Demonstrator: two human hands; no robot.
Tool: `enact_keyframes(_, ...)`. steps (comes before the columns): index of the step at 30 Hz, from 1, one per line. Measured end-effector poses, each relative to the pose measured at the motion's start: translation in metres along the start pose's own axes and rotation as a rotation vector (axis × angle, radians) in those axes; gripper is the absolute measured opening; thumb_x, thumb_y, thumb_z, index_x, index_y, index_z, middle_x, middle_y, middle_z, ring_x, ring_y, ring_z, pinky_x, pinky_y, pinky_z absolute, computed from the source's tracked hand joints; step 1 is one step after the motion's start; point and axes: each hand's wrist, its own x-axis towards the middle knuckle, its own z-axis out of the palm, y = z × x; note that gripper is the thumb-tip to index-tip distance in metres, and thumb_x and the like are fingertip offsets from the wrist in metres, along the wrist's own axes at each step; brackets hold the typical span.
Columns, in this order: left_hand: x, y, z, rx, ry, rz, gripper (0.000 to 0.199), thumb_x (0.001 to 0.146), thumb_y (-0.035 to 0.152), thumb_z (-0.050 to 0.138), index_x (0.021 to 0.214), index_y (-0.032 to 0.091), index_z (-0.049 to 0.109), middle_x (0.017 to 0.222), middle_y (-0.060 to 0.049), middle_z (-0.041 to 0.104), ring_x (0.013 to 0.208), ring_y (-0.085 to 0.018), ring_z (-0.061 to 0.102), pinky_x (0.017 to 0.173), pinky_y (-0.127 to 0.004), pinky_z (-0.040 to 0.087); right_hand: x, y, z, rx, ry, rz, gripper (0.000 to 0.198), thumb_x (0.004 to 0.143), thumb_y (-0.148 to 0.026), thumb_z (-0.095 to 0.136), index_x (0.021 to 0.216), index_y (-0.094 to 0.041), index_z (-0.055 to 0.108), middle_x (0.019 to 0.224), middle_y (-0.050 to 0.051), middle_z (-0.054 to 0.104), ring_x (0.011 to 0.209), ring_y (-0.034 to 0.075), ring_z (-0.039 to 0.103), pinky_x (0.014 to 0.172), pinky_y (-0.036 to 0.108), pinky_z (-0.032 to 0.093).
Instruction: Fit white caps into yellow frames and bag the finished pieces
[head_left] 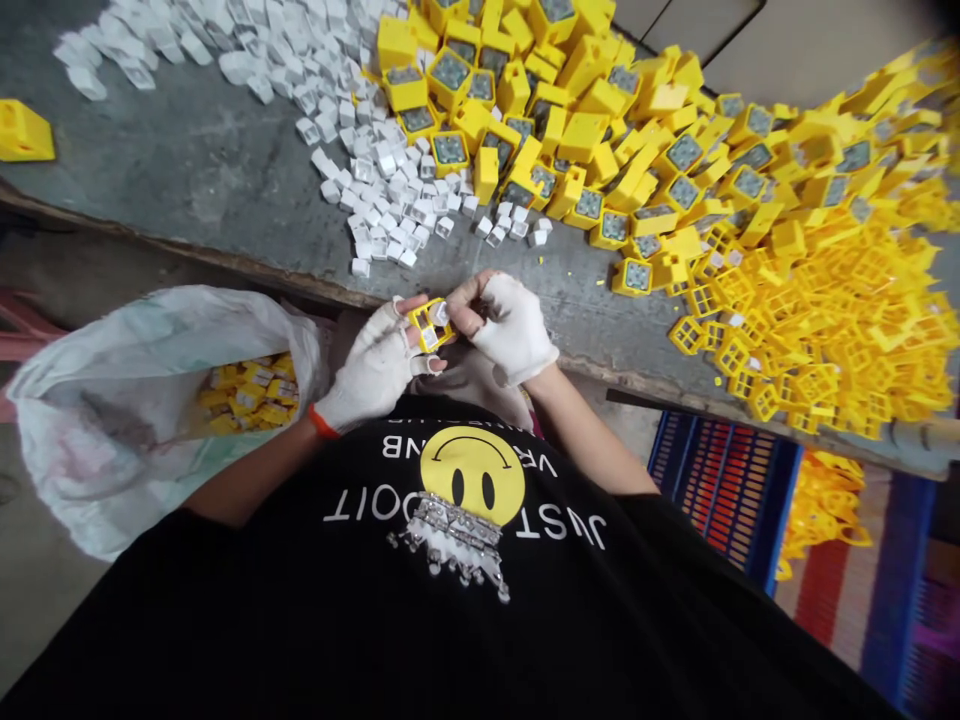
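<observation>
My left hand (369, 365), in a white fingerless glove, holds a small yellow grid frame (422, 322) between its fingers over the table's front edge. A white square cap (431, 337) sits in one opening of that frame. My gloved right hand (514, 328) has its fingers curled, with thumb and fingertip pressed on another white cap (439, 313) at the frame's upper right. Whether that cap is fully seated I cannot tell. Several loose white caps (390, 215) lie in a heap on the table beyond my hands.
Yellow housings with grey insides (585, 135) are heaped behind, and empty yellow frames (847, 330) at right. A lone yellow block (24, 132) lies far left on the grey table (217, 180). An open white sack (165, 320) holds yellow pieces. A blue crate (720, 490) stands lower right.
</observation>
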Motion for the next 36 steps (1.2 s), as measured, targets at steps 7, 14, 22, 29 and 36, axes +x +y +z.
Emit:
enact_keyframes(7,-0.018,-0.006,-0.013,0.105,0.080,0.141,0.055,0.083,0.046,0.110,0.129,0.027,0.086,0.128,-0.006,0.089,0.108,-0.024,0.087,0.079,-0.028,0.075,0.005,-0.011,0.005,-0.105,-0.111,0.010,0.016,0.093,-0.037,0.073,0.081,-0.025,0.072,0.090,0.007,0.081,0.089,0.027,0.071,0.098,0.046,0.054)
enact_keyframes(14,-0.022,-0.004,-0.018,0.106,0.032,0.125,0.062,0.083,0.052,0.110,0.133,0.026,0.083,0.131,-0.008,0.088,0.106,-0.026,0.088,0.078,-0.030,0.075,0.016,-0.023,0.007,-0.152,-0.168,-0.025,0.009,0.091,-0.031,0.075,0.086,-0.024,0.076,0.092,0.007,0.082,0.090,0.027,0.072,0.097,0.045,0.056)
enact_keyframes(22,-0.017,0.005,-0.023,-0.055,0.082,-0.003,0.050,0.096,0.050,0.097,0.134,0.025,0.074,0.120,-0.007,0.086,0.103,-0.027,0.089,0.074,-0.031,0.071,0.039,0.012,0.002,-0.298,-0.010,-0.016,0.020,0.104,-0.028,0.071,0.120,-0.025,0.083,0.121,0.010,0.085,0.115,0.033,0.077,0.113,0.056,0.058)
enact_keyframes(29,-0.027,0.020,-0.022,-0.090,0.301,-0.042,0.035,0.112,0.055,0.078,0.128,0.024,0.071,0.107,-0.006,0.084,0.089,-0.023,0.086,0.068,-0.028,0.066,0.082,0.016,0.041,-0.627,-0.134,-0.016,0.035,0.112,-0.038,0.069,0.144,-0.024,0.071,0.143,0.019,0.080,0.141,0.045,0.070,0.126,0.070,0.045)
enact_keyframes(36,-0.027,0.022,-0.021,-0.088,0.287,-0.061,0.036,0.114,0.049,0.076,0.142,0.026,0.073,0.113,-0.008,0.085,0.093,-0.023,0.086,0.072,-0.029,0.067,0.041,0.008,0.023,-0.283,-0.057,-0.191,0.027,0.114,-0.045,0.062,0.124,-0.029,0.081,0.125,0.011,0.086,0.123,0.034,0.077,0.120,0.058,0.054)
